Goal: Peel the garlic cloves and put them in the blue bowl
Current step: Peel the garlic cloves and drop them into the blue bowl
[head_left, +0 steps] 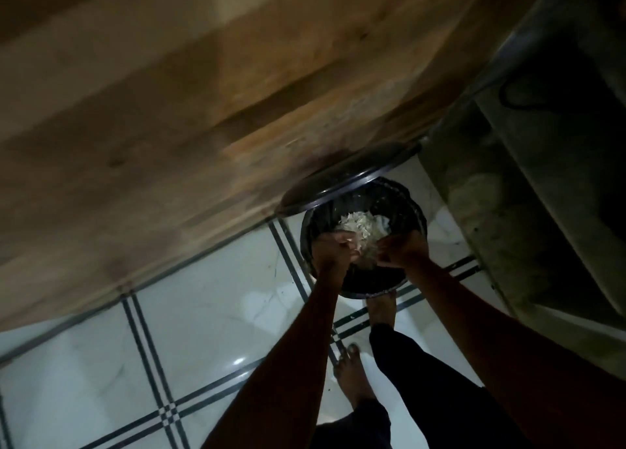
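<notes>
I am looking down into a black waste bin [411, 208] with a dark liner. Both of my hands are over its opening. My left hand [333, 250] and my right hand [403, 250] have their fingers curled round the two sides of a pale heap of garlic peels [362, 231], which hangs between them above the inside of the bin. The picture is dim and blurred, so single fingers are hard to make out. No garlic cloves and no blue bowl are in view.
The bin's round lid [338, 177] stands tipped up against a wooden cabinet front [203, 109]. One bare foot [381, 309] is at the bin's base, the other [352, 377] on the white tiled floor [203, 313]. A dark unit [508, 211] stands on the right.
</notes>
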The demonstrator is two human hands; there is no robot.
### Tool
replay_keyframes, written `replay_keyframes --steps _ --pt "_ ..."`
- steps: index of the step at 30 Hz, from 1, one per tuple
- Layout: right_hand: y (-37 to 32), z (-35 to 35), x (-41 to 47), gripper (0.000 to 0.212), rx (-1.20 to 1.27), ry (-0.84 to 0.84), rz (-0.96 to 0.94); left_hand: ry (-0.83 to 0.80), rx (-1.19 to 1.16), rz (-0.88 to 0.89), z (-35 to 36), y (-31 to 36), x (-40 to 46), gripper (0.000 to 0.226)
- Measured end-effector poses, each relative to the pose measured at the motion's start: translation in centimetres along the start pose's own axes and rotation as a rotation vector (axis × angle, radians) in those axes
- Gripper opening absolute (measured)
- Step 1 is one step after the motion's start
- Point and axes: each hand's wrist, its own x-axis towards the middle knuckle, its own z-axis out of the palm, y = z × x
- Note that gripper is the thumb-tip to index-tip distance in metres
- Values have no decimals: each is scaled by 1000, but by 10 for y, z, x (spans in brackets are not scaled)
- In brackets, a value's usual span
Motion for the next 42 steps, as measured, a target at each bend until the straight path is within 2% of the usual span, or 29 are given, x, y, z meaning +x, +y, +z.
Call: replay_keyframes --steps 2,4,5,7,9,13,17,19,21,25,27,33,39,42 --pt "11 6 21 20 -171 42 -100 77 318 118 6 -17 23 19" --pt "15 12 29 11 -416 190 -212 143 658 276 13 -31 38 19" --pt "15 15 30 14 -515 265 -270 149 784 339 16 -33 39 20" --pt "16 20 30 19 -555 301 -373 91 890 396 20 -30 39 25" --pt "16 16 29 24 -550 316 -406 91 887 405 19 -18 29 24" --pt "6 -7 3 23 -442 180 -252 141 803 505 14 13 -12 8" --pt "-26 -58 -104 34 -134 172 -320 46 463 414 5 61 -97 21" --pt "-31 -91 -165 48 -28 163 -364 11 414 477 6 92 -158 35" --pt "-26 -127 -220 57 4 176 -471 -26 429 569 8 124 -230 29" --pt "-28 -196 -356 27 4 251 -604 -127 426 704 28 178 -366 19" --pt "-20 -230 -412 25 36 303 -657 -198 369 745 47 192 -422 17" --pt "40 -326 -520 26 64 564 -730 -460 360 820 126 184 -537 16" --pt "141 -429 -571 19 193 722 -668 -668 421 864 233 144 -623 17" --pt "205 -484 -580 22 364 752 -635 -747 440 850 292 114 -663 17"
